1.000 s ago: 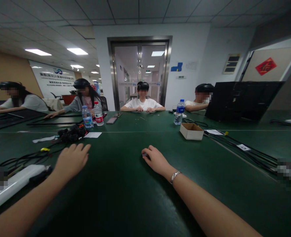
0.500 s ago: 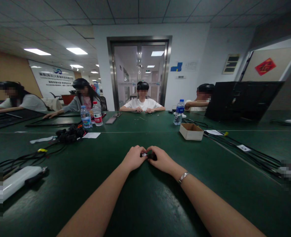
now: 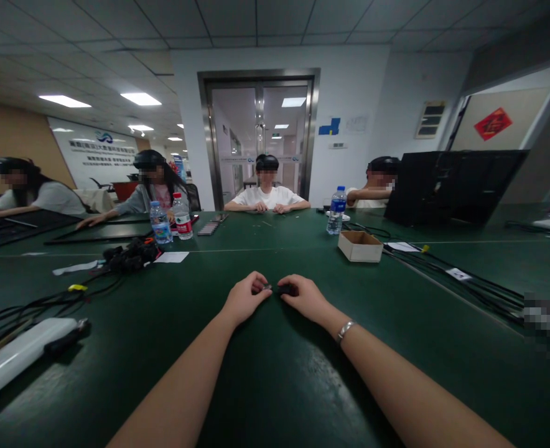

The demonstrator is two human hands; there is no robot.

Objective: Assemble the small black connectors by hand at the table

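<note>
My left hand point(image 3: 248, 297) is over the green table point(image 3: 265, 361), its thumb and fingers pinching a small silvery piece point(image 3: 267, 287). Facing it, my right hand point(image 3: 307, 297) grips a small black object point(image 3: 283, 290) between thumb and fingers. A narrow gap lies between the two hands. Both pieces are mostly hidden by fingers and too small to name. A metal bracelet point(image 3: 345, 331) circles my right wrist.
An open cardboard box point(image 3: 360, 249) stands right of centre, before a water bottle point(image 3: 336, 211). Two bottles point(image 3: 182, 218) and black cables point(image 3: 130, 256) lie to the left. A white device point(image 3: 37, 348) is near left. Across the table sits a person point(image 3: 268, 194); more people sit at both sides.
My hands have drawn slightly apart, and the silvery piece in my left hand is now separate from the black object in my right. The view has shifted a little.
</note>
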